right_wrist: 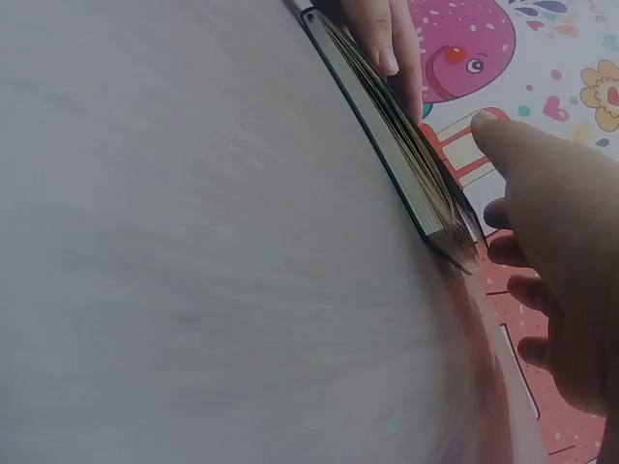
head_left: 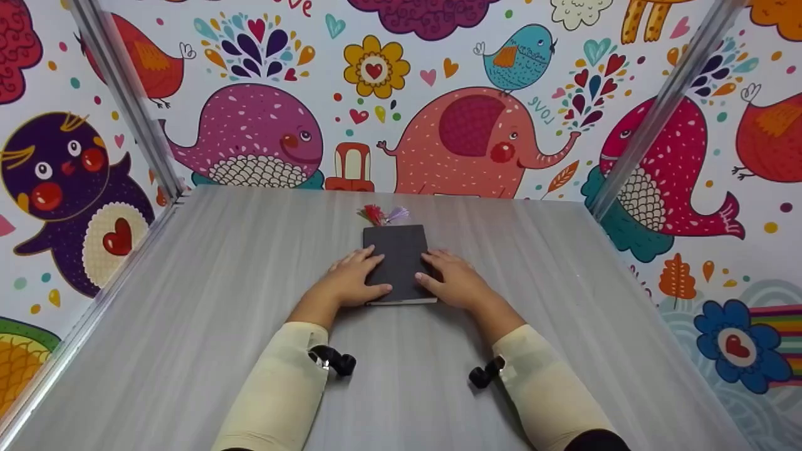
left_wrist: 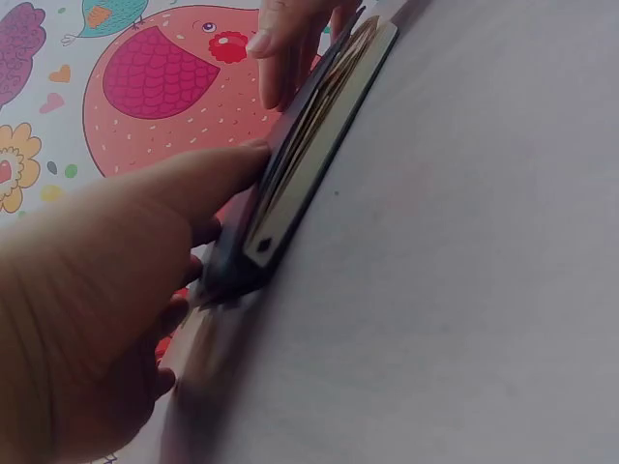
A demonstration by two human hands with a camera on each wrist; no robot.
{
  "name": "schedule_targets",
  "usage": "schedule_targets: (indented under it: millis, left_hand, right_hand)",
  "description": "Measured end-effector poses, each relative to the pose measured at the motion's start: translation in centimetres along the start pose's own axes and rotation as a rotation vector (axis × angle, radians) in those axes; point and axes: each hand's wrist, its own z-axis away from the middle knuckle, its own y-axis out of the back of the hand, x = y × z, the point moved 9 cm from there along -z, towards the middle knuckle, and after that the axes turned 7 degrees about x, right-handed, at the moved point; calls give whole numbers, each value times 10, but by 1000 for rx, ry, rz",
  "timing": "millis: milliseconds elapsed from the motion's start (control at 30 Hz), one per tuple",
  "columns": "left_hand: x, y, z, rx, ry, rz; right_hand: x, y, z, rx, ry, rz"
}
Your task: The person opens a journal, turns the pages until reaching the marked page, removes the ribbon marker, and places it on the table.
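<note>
A closed book with a dark cover lies flat on the grey table. My left hand is at its left side, fingers fairly straight, with fingertips and thumb on the cover's edge. In the left wrist view, the left thumb touches the cover near the spine. On the opposite side, my right hand has its fingers spread at the book's right edge. The right wrist view shows the right thumb raised over the cover. The page edges look uneven and slightly fanned. Part of the cover is hidden beneath the fingers.
Just behind the book are a red tassel-like bundle and a pale purple one. The table is bounded by patterned walls at the back and sides. Metal posts stand at its far corners.
</note>
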Motion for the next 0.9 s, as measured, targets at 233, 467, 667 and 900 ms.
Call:
schedule_targets:
  millis: [233, 467, 667, 900]
  left_hand:
    - [4, 3, 0, 11, -6, -26]
    - [23, 12, 0, 78, -80, -15]
    - [42, 20, 3, 120, -166, 7]
    - [60, 26, 4, 181, -229, -8]
  right_hand:
    - [-3, 7, -1, 25, -8, -134]
    - [-11, 18, -1, 69, 2, -351]
    - [-17, 26, 0, 105, 23, -541]
    - [-25, 31, 4, 103, 0, -658]
